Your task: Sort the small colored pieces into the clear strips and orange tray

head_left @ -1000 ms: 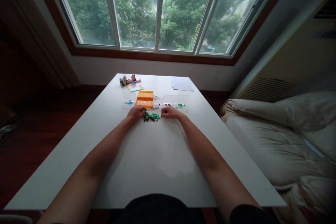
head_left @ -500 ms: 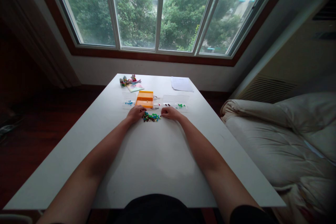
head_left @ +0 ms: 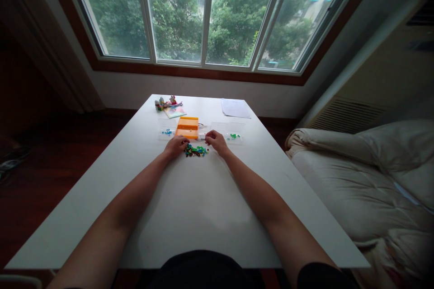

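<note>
White table [head_left: 200, 203], right hand [head_left: 217, 141] shifted forward, coloured pieces [head_left: 195, 151]

piece pile [head_left: 195, 150]: green, blue, dark brown mix
case [head_left: 187, 128]: orange
left pieces [head_left: 168, 132]: blue
right pieces [head_left: 234, 136]: green
table [head_left: 200, 198]: white

Black top [head_left: 203, 271]: front shows as a smooth, rounded dark shape at the lower edge of the head view; plain as far as visible, weave too dim to read. Right sleeve [head_left: 318, 275] also black, short, its hem above the elbow. Left sleeve mostly out of frame, cut unclear. Left forearm [head_left: 145, 185] and right forearm [head_left: 254, 185] bare, tapering to the wrists. Left hand [head_left: 175, 146] and right hand [head_left: 217, 141] bare; fingernails too small to make out.
</note>
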Available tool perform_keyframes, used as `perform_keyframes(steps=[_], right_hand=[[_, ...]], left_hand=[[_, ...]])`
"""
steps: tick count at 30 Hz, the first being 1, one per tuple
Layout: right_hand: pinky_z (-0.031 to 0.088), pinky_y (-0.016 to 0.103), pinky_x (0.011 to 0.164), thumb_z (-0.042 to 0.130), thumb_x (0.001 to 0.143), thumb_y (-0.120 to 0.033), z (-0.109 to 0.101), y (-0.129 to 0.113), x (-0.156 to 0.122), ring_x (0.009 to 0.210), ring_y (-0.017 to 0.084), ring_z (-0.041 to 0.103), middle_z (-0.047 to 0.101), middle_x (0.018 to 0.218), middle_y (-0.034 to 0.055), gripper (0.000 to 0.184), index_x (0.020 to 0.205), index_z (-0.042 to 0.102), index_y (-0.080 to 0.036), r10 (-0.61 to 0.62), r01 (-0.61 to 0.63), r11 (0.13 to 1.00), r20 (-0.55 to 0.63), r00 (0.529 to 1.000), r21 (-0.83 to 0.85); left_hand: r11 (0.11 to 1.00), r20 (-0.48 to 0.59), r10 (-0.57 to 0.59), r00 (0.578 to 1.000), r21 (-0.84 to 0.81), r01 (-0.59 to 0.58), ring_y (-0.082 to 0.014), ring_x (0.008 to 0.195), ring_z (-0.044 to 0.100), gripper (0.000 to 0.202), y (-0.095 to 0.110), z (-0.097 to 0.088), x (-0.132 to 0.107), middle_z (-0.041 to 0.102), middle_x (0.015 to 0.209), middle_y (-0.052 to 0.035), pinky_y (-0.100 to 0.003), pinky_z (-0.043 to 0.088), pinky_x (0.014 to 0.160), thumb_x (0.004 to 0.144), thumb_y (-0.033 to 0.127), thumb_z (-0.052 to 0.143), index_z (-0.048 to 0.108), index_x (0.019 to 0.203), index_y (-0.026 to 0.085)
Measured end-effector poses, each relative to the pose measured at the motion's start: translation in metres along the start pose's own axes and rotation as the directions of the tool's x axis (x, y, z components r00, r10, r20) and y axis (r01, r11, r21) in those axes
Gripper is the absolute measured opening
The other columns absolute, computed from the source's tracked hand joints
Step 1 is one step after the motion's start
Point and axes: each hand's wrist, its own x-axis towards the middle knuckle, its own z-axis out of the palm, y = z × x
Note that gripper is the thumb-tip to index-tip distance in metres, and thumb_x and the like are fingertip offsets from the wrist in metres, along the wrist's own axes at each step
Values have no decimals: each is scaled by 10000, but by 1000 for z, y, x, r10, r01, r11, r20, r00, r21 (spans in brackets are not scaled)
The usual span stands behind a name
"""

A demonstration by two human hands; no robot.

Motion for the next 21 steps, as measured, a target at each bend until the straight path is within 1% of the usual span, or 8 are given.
perform_keyframes(steps=[2,4,6,9,12,15,18,21], right_hand=[[539,247,615,598,798,-332,4,-4,-1,667,149,660,672,742,11,199,935,577,-190,43,-43,999,-24,999,-28],[530,240,616,583,807,-292,5,-7,-2,673,145,661,678,762,13,173,944,594,-186,57,-60,991,-28,998,-116],[514,236,636,576,805,-241,3,-8,-3,678,138,652,679,767,6,152,935,630,-183,27,-33,968,-27,999,-249],[492,239,711,574,818,-196,-1,-9,-4,736,137,642,694,787,4,160,931,686,-187,-54,36,893,-28,998,-448],[466,234,738,584,853,-201,3,-12,-6,771,138,636,719,831,9,168,955,717,-194,-107,122,832,60,992,-541],[447,230,738,594,875,-210,13,-19,-6,781,144,637,735,861,14,171,966,739,-201,-127,202,782,166,978,-590],[444,232,775,586,892,-192,27,-29,-3,844,157,653,753,938,27,203,1002,755,-214,-113,249,724,245,963,-643],[449,241,832,578,911,-183,40,-40,4,924,175,664,756,1034,39,241,1061,760,-231,-82,274,664,296,952,-696]], left_hand=[[1000,1,-16,1000,3,16,-194,886,627,215,2,0,0,693,941,-54,-313,500,845,900,244,584,782,980,219],[999,5,-35,999,2,35,-196,895,627,214,3,-1,0,693,940,-54,-314,502,854,894,245,589,784,979,221],[999,11,-46,999,2,46,-197,898,627,213,3,-1,0,695,944,-54,-313,503,858,891,246,594,785,979,220],[999,7,-40,999,11,40,-197,907,628,217,3,-1,1,698,963,-56,-313,503,863,894,244,593,786,991,219],[999,-2,-44,999,27,44,-201,919,631,220,4,-1,0,702,975,-57,-313,502,866,896,241,590,785,995,219],[995,-40,-88,995,54,90,-207,934,633,216,4,0,-2,710,986,-62,-314,495,865,896,234,581,780,977,219],[978,-127,-182,975,81,193,-221,937,639,221,1,-2,-2,721,993,-76,-323,493,852,901,227,559,770,962,212],[944,-186,-299,936,85,318,-231,930,651,230,-5,-4,-2,736,1005,-81,-327,496,839,905,230,542,767,951,215]])
